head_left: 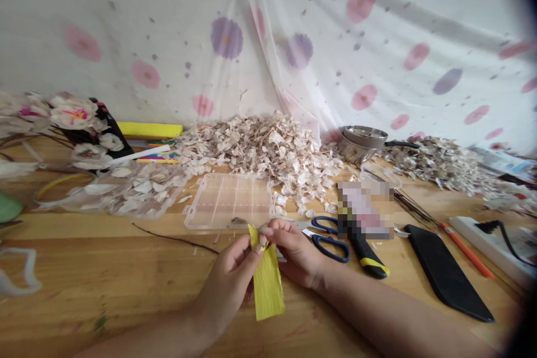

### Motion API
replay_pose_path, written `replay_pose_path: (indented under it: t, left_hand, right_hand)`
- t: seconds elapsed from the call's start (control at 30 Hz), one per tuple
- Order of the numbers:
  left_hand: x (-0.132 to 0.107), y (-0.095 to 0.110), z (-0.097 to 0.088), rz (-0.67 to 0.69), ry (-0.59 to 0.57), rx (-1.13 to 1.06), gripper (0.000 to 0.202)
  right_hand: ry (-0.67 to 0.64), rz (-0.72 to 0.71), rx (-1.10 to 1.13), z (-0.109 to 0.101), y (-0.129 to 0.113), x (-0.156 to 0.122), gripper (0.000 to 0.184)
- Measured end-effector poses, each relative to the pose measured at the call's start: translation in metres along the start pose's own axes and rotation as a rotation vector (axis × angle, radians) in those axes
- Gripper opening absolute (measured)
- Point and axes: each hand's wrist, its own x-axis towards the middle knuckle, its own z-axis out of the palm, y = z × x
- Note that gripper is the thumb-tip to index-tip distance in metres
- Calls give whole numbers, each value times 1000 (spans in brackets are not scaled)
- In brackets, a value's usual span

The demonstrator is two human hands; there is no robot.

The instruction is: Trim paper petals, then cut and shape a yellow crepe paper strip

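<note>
A strip of yellow crepe paper hangs between my hands, its lower end free above the wooden table. My left hand pinches the upper part between thumb and fingers. With its fingertips pressed together at the same spot, my right hand grips the strip's upper right edge. Fingers hide part of the paper where they meet. Just beyond my right hand lie scissors with dark blue handles, blades partly covered. A thin dark twig runs behind my left hand.
A clear compartment box lies ahead, before a large heap of pale petal-like flakes. Rightward are a black-and-yellow handle, a black flat object, a white power strip and a metal pot. Petal flowers stand left.
</note>
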Motion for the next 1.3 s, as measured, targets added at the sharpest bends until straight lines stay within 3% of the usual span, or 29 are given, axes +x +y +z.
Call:
replay_pose_path:
  t: [0.13, 0.33, 0.47, 0.93, 1.3]
  left_hand:
    - [0, 1, 0, -49, -46, -43, 28]
    - [-1, 1, -1, 4, -13, 23, 29]
    - [-1, -3, -2, -22, -10, 34, 31]
    - [0, 1, 0, -19, 38, 41, 33]
    - [-2, 5, 0, 68, 132, 17, 26]
  right_hand:
    - [-32, -3, 8, -1, 0, 0, 35]
    - [-96, -26, 46, -2, -1, -1, 32]
    - [-60, -35, 66, -2, 0, -2, 25]
    - [-13, 17, 12, 3, 3, -1, 26]
    - [-27, 3, -9, 6, 5, -1, 30]
